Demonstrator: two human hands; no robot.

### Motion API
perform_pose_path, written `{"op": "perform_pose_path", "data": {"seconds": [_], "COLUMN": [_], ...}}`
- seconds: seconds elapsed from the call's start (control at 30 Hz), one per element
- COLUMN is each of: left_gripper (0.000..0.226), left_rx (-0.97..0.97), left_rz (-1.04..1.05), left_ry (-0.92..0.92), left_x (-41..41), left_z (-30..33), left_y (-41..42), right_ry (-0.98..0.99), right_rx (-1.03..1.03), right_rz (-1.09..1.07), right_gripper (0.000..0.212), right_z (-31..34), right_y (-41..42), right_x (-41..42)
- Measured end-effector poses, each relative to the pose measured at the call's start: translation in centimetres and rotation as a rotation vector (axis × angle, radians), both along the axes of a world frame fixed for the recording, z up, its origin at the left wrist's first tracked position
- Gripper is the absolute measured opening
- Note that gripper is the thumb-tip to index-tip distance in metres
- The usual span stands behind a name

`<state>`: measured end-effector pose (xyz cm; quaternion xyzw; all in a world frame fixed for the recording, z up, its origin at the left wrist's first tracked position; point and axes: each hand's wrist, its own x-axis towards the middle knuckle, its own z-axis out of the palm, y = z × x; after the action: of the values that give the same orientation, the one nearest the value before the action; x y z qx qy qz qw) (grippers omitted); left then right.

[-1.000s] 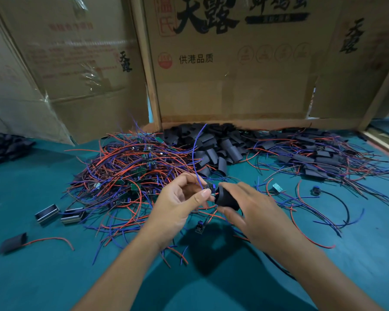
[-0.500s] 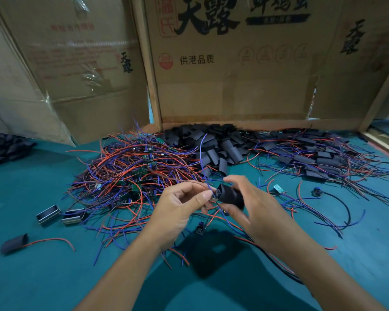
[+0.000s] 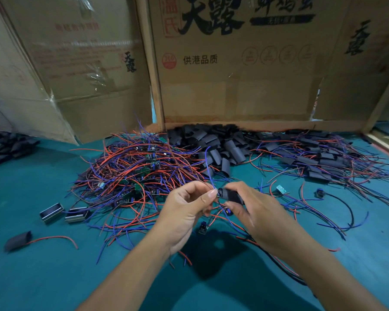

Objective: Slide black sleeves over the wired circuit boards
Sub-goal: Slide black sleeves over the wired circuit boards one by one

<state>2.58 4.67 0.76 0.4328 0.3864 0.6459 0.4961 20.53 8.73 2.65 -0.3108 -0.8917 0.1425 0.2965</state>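
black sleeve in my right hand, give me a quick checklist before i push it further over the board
1. Right hand grips the black sleeve: ok.
2. Left hand pinches the wires at the sleeve's mouth: ok.
3. Sleeve mouth faces the left hand: ok.
4. Board fully inside the sleeve: cannot tell, fingers hide it.
5. Held wires free of the wire pile: cannot tell.
6. Spare sleeves in supply behind: ok.
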Motion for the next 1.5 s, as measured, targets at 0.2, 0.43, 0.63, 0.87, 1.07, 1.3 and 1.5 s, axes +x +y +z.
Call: {"op": "perform_pose_path", "data": {"seconds": [0.2,0.43,0.63,0.87,1.07,1.3,1.5], "left_gripper": [0.015,0.02,0.018,0.015,0.029,0.028,0.027], "left_rx": [0.057,0.105,0.156,0.377,0.469,0.481,0.466], "left_rz": [0.076,0.1,0.179,0.326,0.297,0.342,0.362], "left_ry": [0.15,0.267,0.371,1.157,1.424,1.498,1.485], "left_x": [0.8,0.7,0.5,-1.2,-0.5,-1.4,-2.0], "left_z": [-0.2,-0.1,0.4,0.0,-0.1,-0.4,-0.4], "left_y": [-0.1,-0.4,-0.4,-0.2,0.0,0.4,0.3], "right_ry": [-0.059,-0.093,-0.115,-0.436,-0.643,-0.482,-0.491], "right_rx": [0.012,-0.002,0.119,0.422,0.308,-0.035,-0.319], "right_rz": [-0.072,-0.116,-0.165,-0.397,-0.78,-0.566,-0.55], "right_gripper": [0.042,0.03,0.023,0.033,0.04,0.049,0.064], "right_z": [-0.3,0.0,1.0,2.5,4.6,1.7,-1.6], "right_y": [-0.3,-0.5,-0.4,8.3,19.6,19.2,17.6], "right_x": [-0.6,-0.4,0.3,3.8,8.4,-1.7,-8.1]}}
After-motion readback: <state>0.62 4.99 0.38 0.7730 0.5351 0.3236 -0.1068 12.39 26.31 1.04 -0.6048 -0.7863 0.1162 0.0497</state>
